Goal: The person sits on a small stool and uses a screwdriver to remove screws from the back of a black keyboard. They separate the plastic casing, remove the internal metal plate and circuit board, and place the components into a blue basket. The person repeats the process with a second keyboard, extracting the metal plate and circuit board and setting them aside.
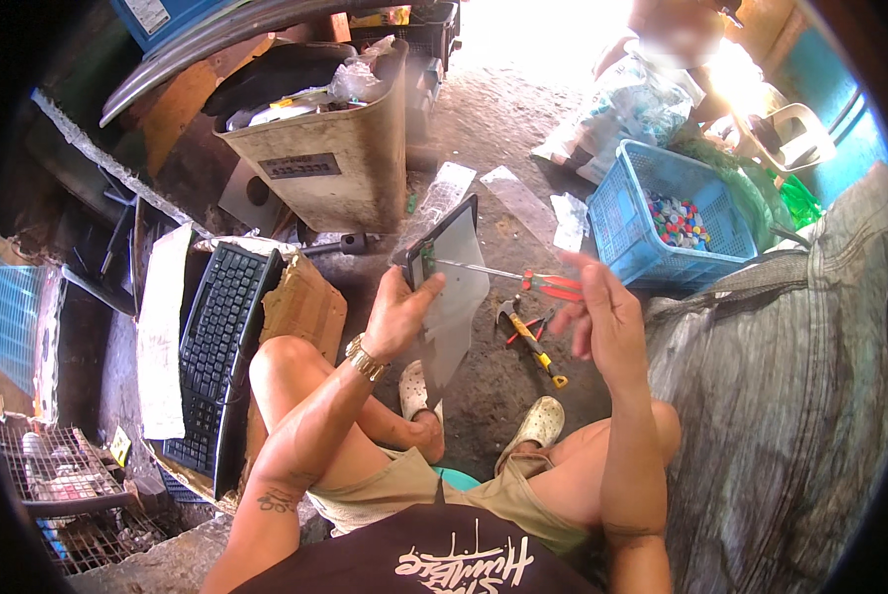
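My left hand grips the edge of a thin black-edged panel, tilted up in front of me. A pale grey sheet hangs from it, and a small green circuit board shows by my thumb. From the right, my right hand holds the red handle of a screwdriver at its end, the fingers partly blurred. The metal shaft reaches across to the circuit board, its tip at or very near it. Below, a hammer with a black and yellow handle lies on the ground beside a red-handled tool.
A black keyboard rests on a cardboard box at my left. Ahead stands a tall bin heaped with scraps. A blue crate of small coloured pieces is ahead right, near a large grey woven sack. Another person is beyond.
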The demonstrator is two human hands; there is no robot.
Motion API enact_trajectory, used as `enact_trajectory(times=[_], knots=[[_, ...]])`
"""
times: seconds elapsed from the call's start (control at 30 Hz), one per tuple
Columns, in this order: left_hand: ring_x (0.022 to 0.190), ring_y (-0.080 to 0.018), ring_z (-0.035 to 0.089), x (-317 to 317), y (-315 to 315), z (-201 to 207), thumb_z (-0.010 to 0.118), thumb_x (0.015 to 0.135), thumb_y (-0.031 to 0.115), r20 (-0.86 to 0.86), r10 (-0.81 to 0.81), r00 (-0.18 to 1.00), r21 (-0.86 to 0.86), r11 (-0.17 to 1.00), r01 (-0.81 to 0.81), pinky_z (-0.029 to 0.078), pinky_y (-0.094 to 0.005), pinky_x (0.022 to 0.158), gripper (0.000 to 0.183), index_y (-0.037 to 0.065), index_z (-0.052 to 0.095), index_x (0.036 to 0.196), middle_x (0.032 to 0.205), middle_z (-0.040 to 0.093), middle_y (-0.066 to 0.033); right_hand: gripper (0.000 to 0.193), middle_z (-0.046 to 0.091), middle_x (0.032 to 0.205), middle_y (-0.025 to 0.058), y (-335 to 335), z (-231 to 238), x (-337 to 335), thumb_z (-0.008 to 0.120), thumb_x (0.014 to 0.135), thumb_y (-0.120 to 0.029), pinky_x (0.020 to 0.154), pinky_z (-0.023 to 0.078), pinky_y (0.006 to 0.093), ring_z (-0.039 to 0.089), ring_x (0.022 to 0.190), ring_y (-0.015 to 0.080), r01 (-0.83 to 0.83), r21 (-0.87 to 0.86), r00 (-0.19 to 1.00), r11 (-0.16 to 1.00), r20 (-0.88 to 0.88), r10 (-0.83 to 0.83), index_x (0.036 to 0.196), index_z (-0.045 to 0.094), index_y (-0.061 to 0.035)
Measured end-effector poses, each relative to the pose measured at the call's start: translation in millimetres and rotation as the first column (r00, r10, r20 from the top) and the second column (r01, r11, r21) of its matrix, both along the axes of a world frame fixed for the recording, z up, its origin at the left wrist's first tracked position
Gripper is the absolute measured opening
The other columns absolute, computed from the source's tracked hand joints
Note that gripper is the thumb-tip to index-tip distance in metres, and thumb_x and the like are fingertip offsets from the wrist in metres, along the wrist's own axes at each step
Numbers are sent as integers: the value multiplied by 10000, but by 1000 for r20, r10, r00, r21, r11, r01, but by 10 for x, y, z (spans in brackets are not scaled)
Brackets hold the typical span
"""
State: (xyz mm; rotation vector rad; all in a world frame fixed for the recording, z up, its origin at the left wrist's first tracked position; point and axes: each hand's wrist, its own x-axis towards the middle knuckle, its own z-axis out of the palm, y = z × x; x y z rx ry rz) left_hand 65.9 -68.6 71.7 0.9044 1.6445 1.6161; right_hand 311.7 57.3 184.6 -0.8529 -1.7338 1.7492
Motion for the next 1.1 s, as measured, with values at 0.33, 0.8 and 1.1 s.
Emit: enact_trajectory(times=[0.33, 0.8, 1.1], knots=[[1143, -155, 623, 175, 1, 225, 596, 992, 0, -309, -84, 947, 99, 988, 120, 473, -322, 1004, 598, 56, 439, 1566, 1308, 675, -176, 401, 677, 906, 15, -3, -163, 2, 657, 1024, -183, 557, 486, 227, 576, 639, 45, -354, -153, 888, 923, 256, 383, 1401, 612, -58], [1281, -213, 598, 217, -73, 372, 597, 965, -32, -250, -125, 960, 32, 990, 138, 433, -352, 1089, 605, 74, 466, 1546, 1413, 628, -201, 263, 681, 912, -21, -131, -162, -119, 817, 870, -73, 608, 408, 214, 474, 678, 22, -89, 333, 989, 939, 139, 45, 1111, 743, -1], [1254, -146, 561, 265, -149, 414, 600, 991, -9, -75, -190, 979, 52, 980, 194, 429, -339, 1096, 592, 32, 433, 1557, 1393, 637, -155, 296, 630, 868, -29, -228, -167, -128, 815, 880, -64, 604, 414, 193, 486, 684, 23, -172, 386, 978, 906, 177, 110, 1164, 759, -3]])
